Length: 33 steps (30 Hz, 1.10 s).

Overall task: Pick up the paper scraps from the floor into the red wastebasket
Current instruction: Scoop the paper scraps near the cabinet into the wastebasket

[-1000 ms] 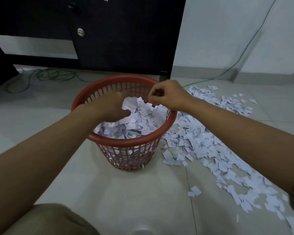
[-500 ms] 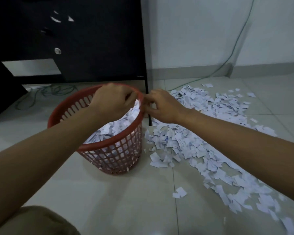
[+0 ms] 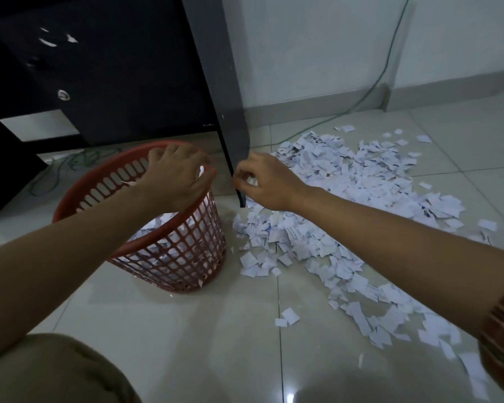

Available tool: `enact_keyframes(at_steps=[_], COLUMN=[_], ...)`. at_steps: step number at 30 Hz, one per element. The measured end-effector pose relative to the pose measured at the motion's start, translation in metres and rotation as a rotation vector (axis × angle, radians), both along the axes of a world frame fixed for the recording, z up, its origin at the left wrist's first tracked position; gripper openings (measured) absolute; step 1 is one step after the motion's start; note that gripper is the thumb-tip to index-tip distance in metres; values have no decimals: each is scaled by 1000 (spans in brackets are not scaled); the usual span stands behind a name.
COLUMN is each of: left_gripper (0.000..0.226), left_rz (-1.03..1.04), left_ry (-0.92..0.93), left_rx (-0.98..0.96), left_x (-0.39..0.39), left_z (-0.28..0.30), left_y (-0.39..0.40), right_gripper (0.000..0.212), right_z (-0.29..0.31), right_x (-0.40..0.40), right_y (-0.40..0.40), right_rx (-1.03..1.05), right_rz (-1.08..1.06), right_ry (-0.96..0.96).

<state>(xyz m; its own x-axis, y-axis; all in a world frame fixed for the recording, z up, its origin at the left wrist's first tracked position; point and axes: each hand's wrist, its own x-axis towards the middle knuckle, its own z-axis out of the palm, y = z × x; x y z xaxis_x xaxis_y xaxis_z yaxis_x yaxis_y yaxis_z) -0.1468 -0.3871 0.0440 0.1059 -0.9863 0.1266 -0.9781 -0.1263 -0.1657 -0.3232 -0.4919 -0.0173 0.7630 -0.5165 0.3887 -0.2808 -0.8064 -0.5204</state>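
On pale floor tiles (image 3: 186, 338): paper scraps (image 3: 346, 205); red wastebasket (image 3: 184, 251)

A dark desk (image 3: 114, 68) with a round metal lock (image 3: 63, 95) on its front stands beyond the fingers, and its slanted side panel (image 3: 227, 112) comes down to the pale tiled floor (image 3: 186, 330) between the fingertips of both hands. Green cables (image 3: 79, 161) lie under it, left of the fingers. Another green cable (image 3: 370, 94) climbs the white wall (image 3: 317, 48), beyond them to the right.
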Motion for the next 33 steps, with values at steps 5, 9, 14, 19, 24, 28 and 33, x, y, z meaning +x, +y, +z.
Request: enact_keyframes(at_steps=[5,9,14,19,24,28,33], left_gripper=[61,64,58,56,57,57,56], left_rz=[-176,-292,-388,-612,-726,-693,-634], left_ry=[27,-61,-172,-344,-421,-445,-364], left_rx=[-21,107,275,415,521,540,540], left_x=[-52,-84,-137,-165,-171,-172,-181], left_z=[-12,-50,-90,-126,-148,-165,-195], left_y=[-20,-32,-39,-33,-46,-65,-82], right_gripper=[22,24,24,37,58,76,87], right_z=[-14,-44,-98,-142,-179,-204,-213], right_x=[-34,-72,-124,-170,-203,-220,-226], right_y=[4,3,12,32,50,53,42], right_rx=[-20,8,76,94,56,67,101], right_rz=[-9,-64,-96,-80,-123,-185,-303], right_ry=[6,136,286,584,753,885,958])
